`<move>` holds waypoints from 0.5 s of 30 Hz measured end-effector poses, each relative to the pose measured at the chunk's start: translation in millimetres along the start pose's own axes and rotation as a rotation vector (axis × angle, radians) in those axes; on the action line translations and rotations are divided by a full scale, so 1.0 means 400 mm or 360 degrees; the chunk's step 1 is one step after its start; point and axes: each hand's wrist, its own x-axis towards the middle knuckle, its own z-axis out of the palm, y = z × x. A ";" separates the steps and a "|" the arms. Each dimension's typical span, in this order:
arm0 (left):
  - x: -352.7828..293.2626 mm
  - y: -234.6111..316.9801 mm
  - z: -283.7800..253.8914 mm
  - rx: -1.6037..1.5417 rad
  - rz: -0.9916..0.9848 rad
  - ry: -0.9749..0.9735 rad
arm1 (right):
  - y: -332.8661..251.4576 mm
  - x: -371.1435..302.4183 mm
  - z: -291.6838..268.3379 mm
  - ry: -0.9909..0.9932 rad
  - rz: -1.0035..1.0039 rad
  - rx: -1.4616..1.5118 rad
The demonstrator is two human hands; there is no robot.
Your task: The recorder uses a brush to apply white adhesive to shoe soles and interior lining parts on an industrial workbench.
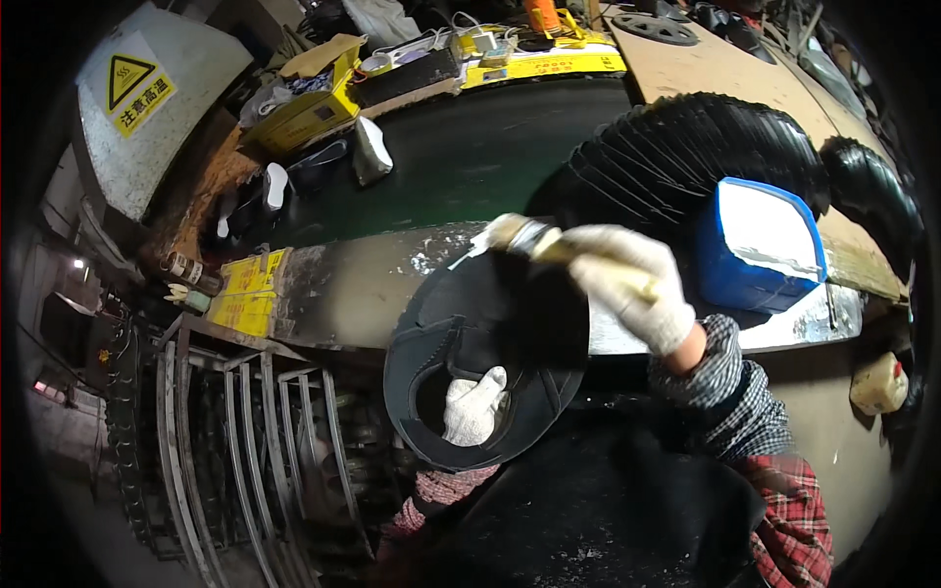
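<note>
In my right hand (632,279), gloved in white, is a flat paintbrush (534,238) with a pale wooden handle. White paste coats its bristles, which are at the far rim of a black, soft-looking piece (417,392). That piece is rounded, with cut openings and raised flaps; its exact kind is unclear. My left forearm passes beneath it, and my left hand (475,407), also gloved, shows through an opening with its fingers closed at the inner edge. Part of the left hand's grip is hidden. Right of the brush stands a blue tub (745,279) of white paste.
A metal bench edge (343,284) runs before a dark green belt-like surface (470,147) carrying several shoe-shaped items (372,152). Ribbed black flexible ducting (706,147) arches behind the tub. Metal racks (245,412) stand at lower left, and a pale jug (877,384) at far right.
</note>
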 end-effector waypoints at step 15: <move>0.099 0.044 -0.001 -0.0155 -0.0109 -0.0188 | -0.129 0.058 0.206 -0.0738 -0.0704 -0.0791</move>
